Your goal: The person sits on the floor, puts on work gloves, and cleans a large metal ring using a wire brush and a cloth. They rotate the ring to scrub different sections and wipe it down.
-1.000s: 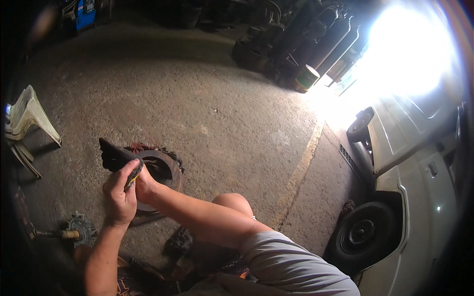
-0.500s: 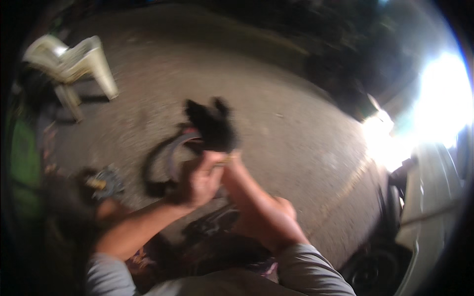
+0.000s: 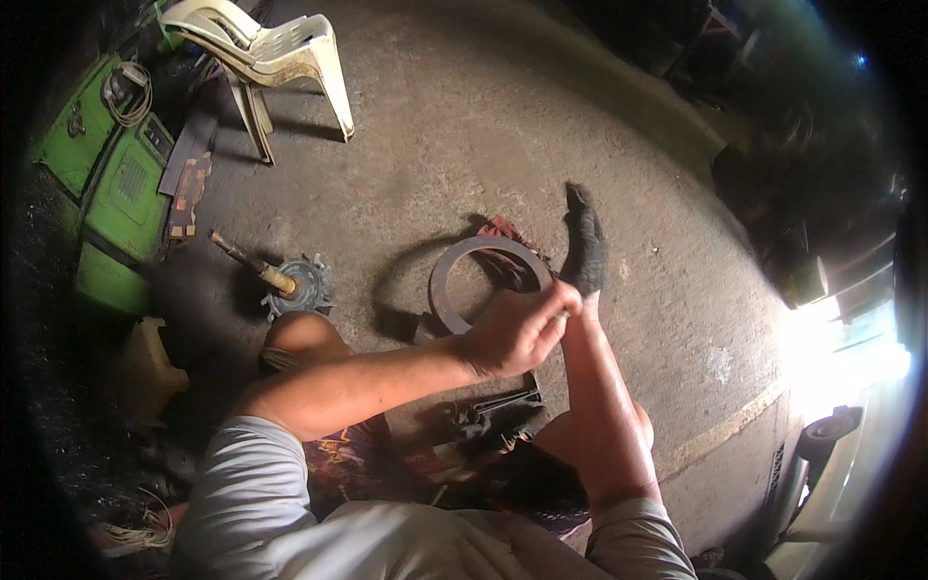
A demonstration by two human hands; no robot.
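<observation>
A black work glove (image 3: 586, 253) covers my right hand (image 3: 583, 232), which points away from me, seen edge-on with its fingers stretched out. My bare left hand (image 3: 522, 327) is closed at the right wrist, pinching the glove's cuff. Beyond the left hand, a flat metal ring (image 3: 445, 288) stands off the floor, partly hidden by that hand. A dark red rag (image 3: 501, 232) lies behind and inside the ring's outline. Between my legs are black tools or parts (image 3: 498, 418), too dark to name.
To the left, a toothed metal hub with a shaft (image 3: 305, 286) sits on the concrete floor. A white plastic chair (image 3: 290, 53) stands far left, near a green machine cabinet (image 3: 126, 184) with a coiled cable (image 3: 129, 94). A pale vehicle body (image 3: 841, 483) is at right.
The view has steadied and swung left, so the chair and ring sit farther right. The gloved hand, blurred with fingers apart before, now shows straight and edge-on. The left hand stays at its wrist.
</observation>
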